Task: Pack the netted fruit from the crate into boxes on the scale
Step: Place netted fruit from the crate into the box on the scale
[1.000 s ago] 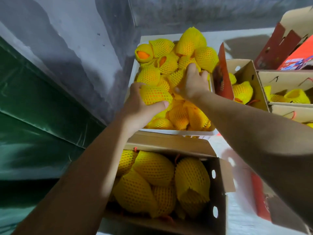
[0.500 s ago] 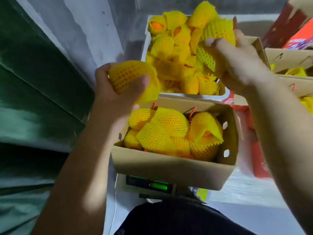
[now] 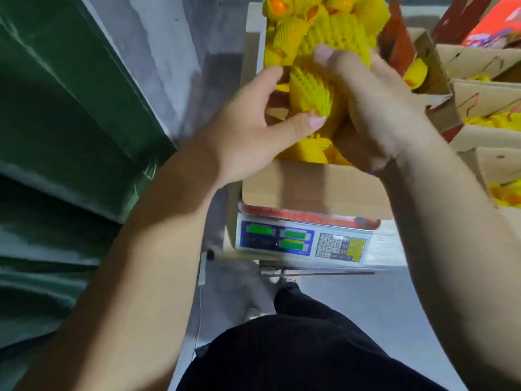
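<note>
Dim, motion blur thruout, wide-angle edge warp.

A cardboard box of netted fruit sits on the scale.

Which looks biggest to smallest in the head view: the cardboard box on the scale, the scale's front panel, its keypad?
1. cardboard box, widest, though hands cover much of it.
2. scale's front panel, narrower than the box above it.
3. keypad, a small part of that panel.

Head view; steeply down; close
</note>
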Demonstrator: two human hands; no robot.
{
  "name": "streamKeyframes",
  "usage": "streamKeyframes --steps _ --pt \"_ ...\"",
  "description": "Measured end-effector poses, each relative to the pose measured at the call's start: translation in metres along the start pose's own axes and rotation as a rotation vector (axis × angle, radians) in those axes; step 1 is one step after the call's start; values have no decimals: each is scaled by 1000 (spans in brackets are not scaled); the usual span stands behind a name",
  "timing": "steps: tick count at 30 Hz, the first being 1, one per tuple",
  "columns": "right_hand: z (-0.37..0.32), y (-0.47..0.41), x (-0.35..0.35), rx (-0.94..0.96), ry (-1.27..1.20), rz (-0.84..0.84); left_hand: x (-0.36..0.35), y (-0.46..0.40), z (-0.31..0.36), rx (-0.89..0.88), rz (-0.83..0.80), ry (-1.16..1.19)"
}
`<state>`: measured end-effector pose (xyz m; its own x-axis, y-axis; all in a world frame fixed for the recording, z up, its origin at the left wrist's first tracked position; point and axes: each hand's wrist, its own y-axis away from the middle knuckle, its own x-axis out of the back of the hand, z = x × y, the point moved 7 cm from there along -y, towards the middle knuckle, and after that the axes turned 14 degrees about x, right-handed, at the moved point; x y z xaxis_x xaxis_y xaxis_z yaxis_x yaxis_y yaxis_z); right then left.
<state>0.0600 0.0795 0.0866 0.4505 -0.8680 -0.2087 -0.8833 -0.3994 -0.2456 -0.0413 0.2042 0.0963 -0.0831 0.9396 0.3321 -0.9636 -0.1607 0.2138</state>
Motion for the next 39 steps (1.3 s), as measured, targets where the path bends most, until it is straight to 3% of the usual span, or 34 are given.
streamKeyframes --steps 4,13,23,32,37,39 --pt "0 24 -47 9 24 -109 16 29 -13 -97 92 92" --pt "8 57 -85 33 21 -155 39 73 -36 -197 174 298" --pt "13 73 -92 -45 -146 -167 48 80 -42 -277 290 295" --pt "15 70 -70 -115 -152 -86 30 43 -55 -204 152 258" --pt "24 55 -55 -217 -244 -88 27 18 -59 -138 212 342" --pt "25 41 -40 -198 -114 -66 23 3 -55 -106 208 406"
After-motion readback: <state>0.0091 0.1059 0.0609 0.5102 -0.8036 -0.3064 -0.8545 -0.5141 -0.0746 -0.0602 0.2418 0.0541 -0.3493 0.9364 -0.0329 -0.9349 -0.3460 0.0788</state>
